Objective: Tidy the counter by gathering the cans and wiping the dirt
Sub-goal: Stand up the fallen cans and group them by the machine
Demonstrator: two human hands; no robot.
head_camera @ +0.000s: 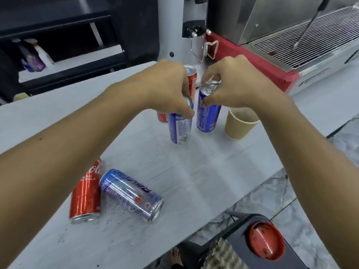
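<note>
My left hand [167, 88] grips the top of an upright blue can [179, 129] near the middle of the grey counter [204, 171]. My right hand [237, 84] pinches the rim of a second upright blue can [207, 115] just to its right. A red can [191, 78] stands behind them, and another red can [162, 117] shows partly behind the left blue one. Near the front left, a red can [85, 199] and a blue and silver can [132, 195] lie on their sides, touching. Dark specks of dirt [116, 216] are scattered around them.
A tan paper cup [239, 125] stands right of the blue cans. A steel machine with a grated tray [303, 45] and red base sits at the back right. A grey appliance [174, 35] stands behind the cans. A black stand with a red disc [266, 241] is below the counter's front edge.
</note>
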